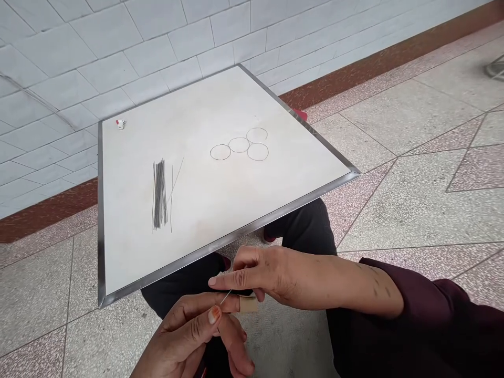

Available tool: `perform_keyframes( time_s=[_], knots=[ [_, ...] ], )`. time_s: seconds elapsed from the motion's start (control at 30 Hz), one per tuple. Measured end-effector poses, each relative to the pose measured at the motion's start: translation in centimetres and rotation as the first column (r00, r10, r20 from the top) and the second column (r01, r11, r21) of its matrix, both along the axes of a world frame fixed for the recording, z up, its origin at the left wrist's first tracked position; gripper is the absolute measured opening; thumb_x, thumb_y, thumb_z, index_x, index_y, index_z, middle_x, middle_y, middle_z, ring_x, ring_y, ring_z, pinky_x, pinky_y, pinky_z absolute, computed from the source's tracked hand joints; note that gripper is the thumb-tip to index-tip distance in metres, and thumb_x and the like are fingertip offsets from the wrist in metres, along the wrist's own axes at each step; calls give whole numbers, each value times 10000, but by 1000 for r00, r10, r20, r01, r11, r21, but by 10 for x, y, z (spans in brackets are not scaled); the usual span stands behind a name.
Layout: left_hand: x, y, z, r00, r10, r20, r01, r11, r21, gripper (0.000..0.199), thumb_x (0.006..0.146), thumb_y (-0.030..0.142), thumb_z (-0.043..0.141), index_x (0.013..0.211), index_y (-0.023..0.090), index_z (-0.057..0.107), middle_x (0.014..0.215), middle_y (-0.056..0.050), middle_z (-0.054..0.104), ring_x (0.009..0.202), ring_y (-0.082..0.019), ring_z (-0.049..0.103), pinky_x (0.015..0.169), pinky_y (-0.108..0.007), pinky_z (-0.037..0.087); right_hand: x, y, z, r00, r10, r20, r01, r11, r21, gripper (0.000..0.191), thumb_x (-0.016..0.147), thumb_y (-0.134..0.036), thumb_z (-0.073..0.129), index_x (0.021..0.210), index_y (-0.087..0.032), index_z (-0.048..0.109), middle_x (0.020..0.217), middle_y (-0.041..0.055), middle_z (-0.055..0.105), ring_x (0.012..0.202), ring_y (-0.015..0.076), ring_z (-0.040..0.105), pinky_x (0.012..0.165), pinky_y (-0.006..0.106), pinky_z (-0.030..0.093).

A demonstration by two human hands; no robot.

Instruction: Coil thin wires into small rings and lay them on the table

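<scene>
My left hand (197, 328) is closed in a pinch, a short bit of thin wire (226, 297) showing between its thumb and index finger. A beige tape band (248, 304) wraps that index finger. My right hand (252, 273) is just above, index finger laid over the wire's upper end and the other fingers curled; its thumb is mostly hidden. On the white board-topped table (205, 210) lies a bundle of straight dark wires (159, 194), with a few loose ones (172, 199) beside it. Several thin wire rings (239, 145) lie near the middle, touching or nearly touching.
The table's metal edge (232, 236) runs just beyond my hands. A small white and red object (121, 124) sits in the far left corner. Behind stands a white tiled wall (157, 52). My dark-trousered legs are under the table, over a speckled stone floor (425, 210).
</scene>
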State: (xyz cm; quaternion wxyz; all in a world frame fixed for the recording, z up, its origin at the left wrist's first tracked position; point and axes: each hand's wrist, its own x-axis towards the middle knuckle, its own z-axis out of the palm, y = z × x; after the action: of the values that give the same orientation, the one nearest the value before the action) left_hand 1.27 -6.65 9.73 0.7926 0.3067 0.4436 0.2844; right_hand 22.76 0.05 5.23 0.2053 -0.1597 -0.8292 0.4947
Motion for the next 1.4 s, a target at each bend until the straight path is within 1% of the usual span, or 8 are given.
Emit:
perform_keyframes(
  time_s=[0.23, 0.4, 0.5, 0.67, 0.83, 1.0, 1.17, 1.4],
  knots=[
    [-3, 0, -5, 1000, 4, -8, -4, 999, -51, 299, 933, 292, 508, 1011, 153, 761, 636, -102, 744, 609, -237, 681, 761, -402, 486, -3, -1, 1, 996, -7, 88, -5, 990, 141, 791, 787, 87, 423, 1490, -269, 356, 1065, 51, 512, 830, 105, 527, 682, 175, 469],
    [-3, 0, -12, 999, 40, 3, -39, 985, -169, 257, 894, 276, 546, 923, 149, 768, 665, -124, 746, 571, -235, 669, 552, -331, 483, -1, 2, 5, 1000, -3, 12, 4, 999, -47, 561, 908, 10, 418, 1427, -200, 443, 1067, 64, 527, 741, 70, 540, 683, 178, 500],
    [-2, -1, -17, 999, 34, 20, -30, 979, -199, 237, 874, 224, 536, 906, 162, 763, 670, -120, 751, 574, -229, 676, 561, -326, 493, -2, 2, 5, 998, -49, -26, 43, 982, -185, 346, 997, -140, 411, 1311, -189, 548, 1059, 61, 543, 671, 52, 543, 685, 190, 527],
    [4, 2, -18, 999, -6, 34, 13, 981, -195, 276, 852, 198, 496, 870, 137, 765, 655, -124, 748, 592, -228, 677, 667, -362, 511, -6, 2, 2, 994, -105, -43, 92, 970, -225, 248, 1005, -210, 431, 1140, -169, 635, 1049, 64, 554, 632, 52, 540, 637, 183, 538],
    [9, 5, -16, 997, -57, 56, 66, 982, -176, 286, 864, 205, 483, 794, 131, 750, 617, -109, 737, 530, -190, 658, 773, -377, 490, -5, 6, 9, 992, -97, -82, 87, 989, -119, 282, 974, -104, 437, 1156, -140, 650, 980, 69, 574, 855, 121, 560, 809, 254, 520],
    [9, 1, -18, 997, -10, 71, 24, 979, -202, 293, 895, 302, 527, 786, 134, 741, 566, -115, 707, 637, -248, 698, 495, -278, 440, -4, 9, 12, 993, -43, -112, 26, 989, -148, 279, 982, -141, 481, 1201, -183, 649, 947, 48, 574, 871, 110, 564, 792, 231, 507],
    [10, -5, -26, 993, 26, 113, 2, 971, -240, 306, 895, 355, 557, 800, 126, 736, 552, -119, 708, 531, -220, 659, 385, -237, 397, -5, 9, 5, 983, -63, -174, 37, 988, -151, 203, 975, -185, 525, 1102, -175, 683, 963, 54, 635, 913, 116, 578, 793, 229, 515],
    [11, -3, -27, 982, 67, 177, -20, 965, -260, 254, 918, 295, 534, 887, 146, 738, 593, -101, 732, 626, -236, 719, 593, -307, 518, -6, 8, 4, 984, -57, -169, 49, 997, -56, 155, 960, -114, 521, 970, -148, 672, 910, 39, 639, 900, 113, 571, 797, 217, 497]
  ],
)
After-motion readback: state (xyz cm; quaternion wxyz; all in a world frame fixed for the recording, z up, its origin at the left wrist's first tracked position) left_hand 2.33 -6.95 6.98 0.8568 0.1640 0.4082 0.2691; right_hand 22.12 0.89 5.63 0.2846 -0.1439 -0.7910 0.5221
